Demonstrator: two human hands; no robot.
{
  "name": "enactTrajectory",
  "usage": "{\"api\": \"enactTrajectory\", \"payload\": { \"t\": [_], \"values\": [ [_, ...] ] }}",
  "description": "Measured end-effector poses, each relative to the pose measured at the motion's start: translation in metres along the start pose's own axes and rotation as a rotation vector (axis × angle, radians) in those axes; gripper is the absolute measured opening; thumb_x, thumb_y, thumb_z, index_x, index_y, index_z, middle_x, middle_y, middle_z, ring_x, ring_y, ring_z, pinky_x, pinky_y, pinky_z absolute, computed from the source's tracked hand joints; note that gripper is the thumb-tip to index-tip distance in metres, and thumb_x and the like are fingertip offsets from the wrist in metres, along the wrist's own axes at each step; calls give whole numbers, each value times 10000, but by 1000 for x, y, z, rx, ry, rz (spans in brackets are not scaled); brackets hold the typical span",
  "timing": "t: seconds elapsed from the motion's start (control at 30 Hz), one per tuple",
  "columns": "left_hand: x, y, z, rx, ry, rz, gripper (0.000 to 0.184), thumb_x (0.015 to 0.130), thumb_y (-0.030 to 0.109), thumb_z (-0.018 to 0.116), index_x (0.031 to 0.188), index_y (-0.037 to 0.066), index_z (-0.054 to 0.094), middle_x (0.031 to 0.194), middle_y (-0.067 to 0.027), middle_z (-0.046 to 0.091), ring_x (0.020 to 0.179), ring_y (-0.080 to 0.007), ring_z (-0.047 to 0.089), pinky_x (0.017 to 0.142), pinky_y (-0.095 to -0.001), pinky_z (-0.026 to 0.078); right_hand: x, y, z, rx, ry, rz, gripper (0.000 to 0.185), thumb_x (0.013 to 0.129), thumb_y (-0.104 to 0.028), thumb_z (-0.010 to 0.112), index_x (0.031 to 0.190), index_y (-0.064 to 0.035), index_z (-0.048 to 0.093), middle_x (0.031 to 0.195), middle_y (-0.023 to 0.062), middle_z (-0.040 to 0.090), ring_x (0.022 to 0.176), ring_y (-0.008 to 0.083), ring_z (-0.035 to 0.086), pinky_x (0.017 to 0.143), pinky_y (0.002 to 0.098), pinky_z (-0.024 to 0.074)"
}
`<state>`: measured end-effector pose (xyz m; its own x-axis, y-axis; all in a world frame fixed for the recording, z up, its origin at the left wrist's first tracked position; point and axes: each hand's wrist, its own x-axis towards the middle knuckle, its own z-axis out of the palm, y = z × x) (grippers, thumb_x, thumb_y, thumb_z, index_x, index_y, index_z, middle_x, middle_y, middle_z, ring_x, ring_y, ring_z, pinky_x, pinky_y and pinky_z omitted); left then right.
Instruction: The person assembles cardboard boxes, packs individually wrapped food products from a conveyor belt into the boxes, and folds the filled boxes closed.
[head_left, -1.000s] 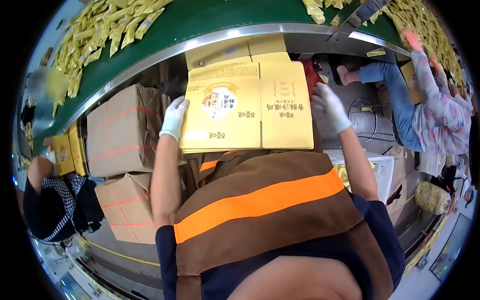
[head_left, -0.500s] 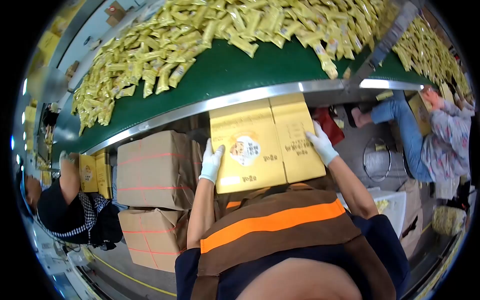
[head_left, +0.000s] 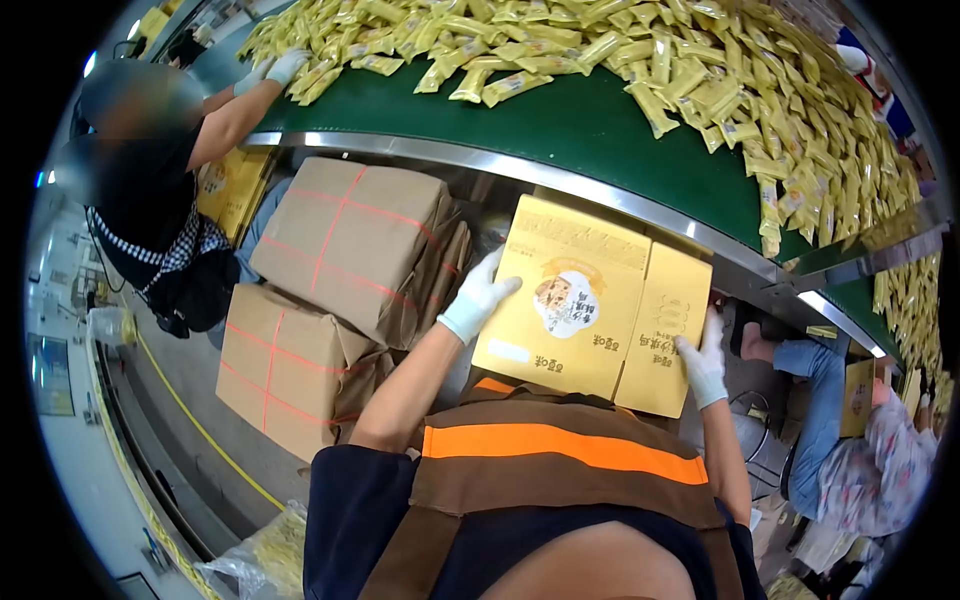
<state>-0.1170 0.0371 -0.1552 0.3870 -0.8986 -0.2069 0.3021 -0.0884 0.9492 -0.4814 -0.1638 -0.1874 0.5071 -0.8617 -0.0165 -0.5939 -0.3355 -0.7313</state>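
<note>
A flattened-looking yellow printed carton [head_left: 565,290] lies in front of my apron, close to the belt's metal edge. It has a round white picture label and dark lettering, with a fold line toward its right side. My left hand [head_left: 481,297], in a white glove, grips the carton's left edge with the thumb on top. At the right edge my right hand [head_left: 704,362], also gloved, holds on with fingers partly hidden beneath. Several yellow-wrapped packets [head_left: 640,60] are heaped on the green belt [head_left: 590,130] beyond the carton.
Two brown paper-wrapped bundles [head_left: 350,235] tied with red string stand left of me. A co-worker [head_left: 150,200] at far left reaches onto the belt. Another person [head_left: 860,470] sits at right near a round metal stool [head_left: 757,425]. A metal rail [head_left: 500,165] edges the belt.
My view has turned, so the belt slants down to the right. Both my hands still hold the carton. The co-worker at left now has both gloved hands at the packets.
</note>
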Motion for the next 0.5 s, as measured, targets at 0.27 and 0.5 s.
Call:
{"api": "enactTrajectory", "payload": {
  "t": [0.27, 0.5],
  "values": [
    [-21, 85, 15, 98, 75, 227, 370, 914, 45, 525, 1276, -20, 480, 1217, -103, 583, 1100, -167, 554, 968, -310, 433, 38, -187, -91, -746, 344, -629, 594, 765, -202, 722, 1321, -122, 528, 1240, 84, 591, 1194, 268, 536, 1141, 503, 222],
    [-24, 54, 3, 29, 138, 240, 280, 909, 25, 532, 1188, -4, 515, 1148, -78, 612, 1054, -141, 564, 961, -305, 432, 30, -201, -80, -579, 462, -780, 463, 681, -93, 771, 1122, -76, 633, 1101, 106, 590, 1049, 310, 585, 927, 431, 457]
  ]
}}
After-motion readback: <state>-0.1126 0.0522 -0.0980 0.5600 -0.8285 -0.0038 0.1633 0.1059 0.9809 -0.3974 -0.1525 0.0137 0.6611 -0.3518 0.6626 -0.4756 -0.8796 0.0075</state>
